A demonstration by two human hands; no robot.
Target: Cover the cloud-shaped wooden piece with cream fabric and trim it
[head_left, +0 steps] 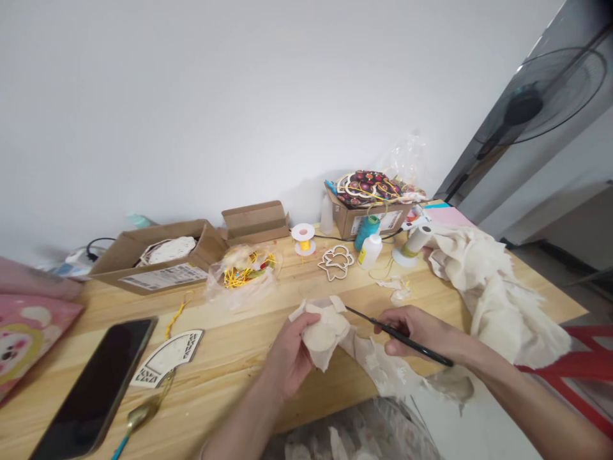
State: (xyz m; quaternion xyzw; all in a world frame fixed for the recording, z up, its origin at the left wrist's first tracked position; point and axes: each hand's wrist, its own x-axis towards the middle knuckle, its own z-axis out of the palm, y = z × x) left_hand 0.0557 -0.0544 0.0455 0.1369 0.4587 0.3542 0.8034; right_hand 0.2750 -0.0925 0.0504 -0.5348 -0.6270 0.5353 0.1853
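My left hand [290,354] is closed around a cream fabric-covered piece [325,329] with white cloth trailing off it to the right. My right hand [416,332] pinches a thin black brush-like tool [400,337] whose tip points left at the piece's upper edge. Both hands hover over the near edge of the wooden table [230,358]. A wooden cutout shape [336,262] lies just behind them.
A black phone [98,383] and a fan-shaped wooden cutout [167,356] lie at the left. Cardboard boxes [160,259], a bag of yellow thread [244,268], thread spools [303,237], glue bottles [370,250] stand at the back. A cream cloth pile [498,294] fills the right. A fan [541,96] stands beyond.
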